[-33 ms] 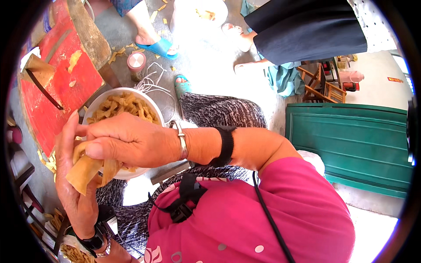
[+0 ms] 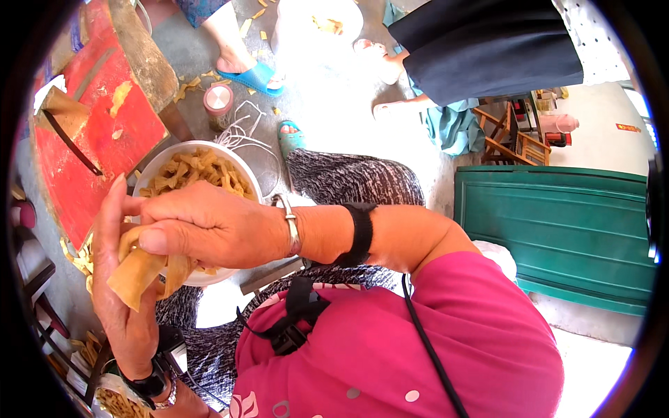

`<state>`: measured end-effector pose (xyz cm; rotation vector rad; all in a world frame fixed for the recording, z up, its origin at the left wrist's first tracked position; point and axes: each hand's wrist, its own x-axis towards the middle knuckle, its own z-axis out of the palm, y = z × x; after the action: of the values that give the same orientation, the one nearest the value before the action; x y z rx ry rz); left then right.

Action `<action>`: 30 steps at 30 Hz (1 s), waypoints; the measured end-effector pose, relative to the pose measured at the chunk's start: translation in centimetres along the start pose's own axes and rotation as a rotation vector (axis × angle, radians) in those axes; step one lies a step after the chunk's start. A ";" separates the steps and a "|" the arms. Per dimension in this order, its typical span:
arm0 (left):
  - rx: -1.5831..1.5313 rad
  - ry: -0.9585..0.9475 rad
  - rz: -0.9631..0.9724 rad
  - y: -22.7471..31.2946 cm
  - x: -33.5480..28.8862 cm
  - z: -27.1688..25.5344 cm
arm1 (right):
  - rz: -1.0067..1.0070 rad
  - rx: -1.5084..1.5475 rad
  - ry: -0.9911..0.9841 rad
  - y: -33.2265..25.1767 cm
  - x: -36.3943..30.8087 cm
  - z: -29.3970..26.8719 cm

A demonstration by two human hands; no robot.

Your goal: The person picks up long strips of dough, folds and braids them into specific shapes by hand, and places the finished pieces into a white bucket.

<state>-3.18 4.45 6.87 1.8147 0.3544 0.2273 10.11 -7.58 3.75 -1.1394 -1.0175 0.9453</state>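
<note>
A jar and cord ahead of our fingers
We see the pink-rimmed jar, white cord and, far right, a green panel.

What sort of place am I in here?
Likely a room in a home or small workshop: a white tub of yellowish strips beside a worn red table, similar scraps on the floor, and a nearby person's blue slipper.

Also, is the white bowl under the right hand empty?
No, the white bowl holds many yellow strips, seen just beyond the right hand.
</note>
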 end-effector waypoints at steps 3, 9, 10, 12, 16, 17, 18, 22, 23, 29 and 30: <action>-0.038 -0.022 -0.004 0.0 0.5 0.3 | 0.057 -0.011 -0.037 -0.7 0.0 -0.5; -0.181 0.036 0.029 -0.5 0.7 1.2 | 0.063 0.034 0.124 1.1 -0.2 0.3; -0.219 0.078 -0.029 -0.5 0.9 1.8 | 0.046 0.098 0.173 1.5 0.0 0.7; -0.198 0.091 -0.044 -1.1 0.7 1.3 | -0.058 -0.115 0.162 1.3 0.1 0.7; -0.482 0.043 -0.193 -1.5 0.3 1.0 | -0.010 -0.416 0.080 1.4 0.4 -0.4; -0.569 0.036 -0.240 -1.3 0.3 1.1 | -0.006 -0.353 0.070 1.6 0.3 -0.4; -0.681 0.008 -0.274 -1.1 0.4 1.3 | -0.007 -0.289 0.080 1.8 0.2 -0.5; -0.975 -0.173 -0.305 -1.3 0.8 1.0 | 0.039 -0.160 0.145 2.4 -0.2 -0.7; -1.010 -0.233 -0.287 -1.6 0.8 0.7 | 0.105 -0.237 0.136 1.7 -0.4 -1.2; -1.039 -0.047 -0.196 -2.0 0.7 -0.9 | 0.173 -0.320 0.228 0.8 -1.3 -3.4; -1.045 -0.010 -0.196 -2.1 0.5 -1.2 | 0.160 -0.351 0.217 1.0 -1.4 -3.5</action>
<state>-3.35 6.24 5.15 0.7473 0.3153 0.2082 13.07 -9.62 2.20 -1.5995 -0.9468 0.7626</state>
